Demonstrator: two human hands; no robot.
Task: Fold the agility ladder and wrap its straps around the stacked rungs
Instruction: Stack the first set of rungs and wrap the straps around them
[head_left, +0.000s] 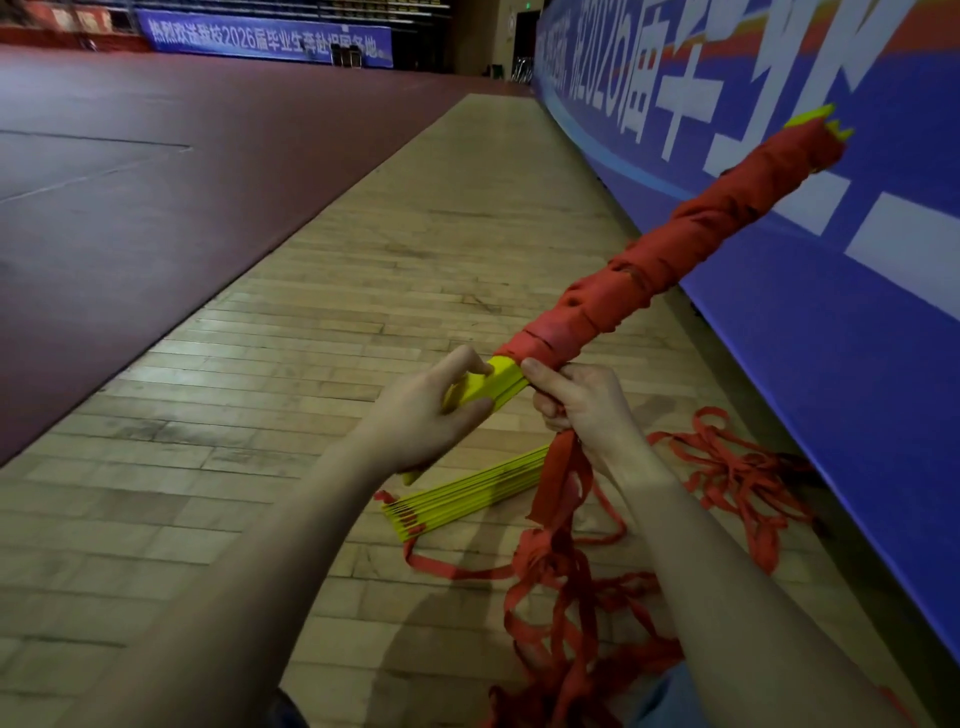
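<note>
Two bundles: one stack of yellow rungs (498, 387) is held in the air, a second stack of rungs (467, 491) lies on the floor below it.
Held stack: it points up and to the right, most of its length bound in red strap wrapping (675, 249); yellow tips show at the far end and a bare yellow part at the near end.
Left hand (421, 415): closed around the bare near end of the held stack, thumb on top.
Right hand (582, 400): just beside the left, pinching the strap at the edge of the wrapping.
Loose straps (566, 561): they hang from the right hand and pile in a red tangle on the floor, near the person.
Second tangle (737, 467): more red strap lies to the right, against the banner's foot.
Floor (311, 364): pale wooden boards, with dark red court surface to the left.
Banner (779, 156): blue with large white characters, running along the right side.
</note>
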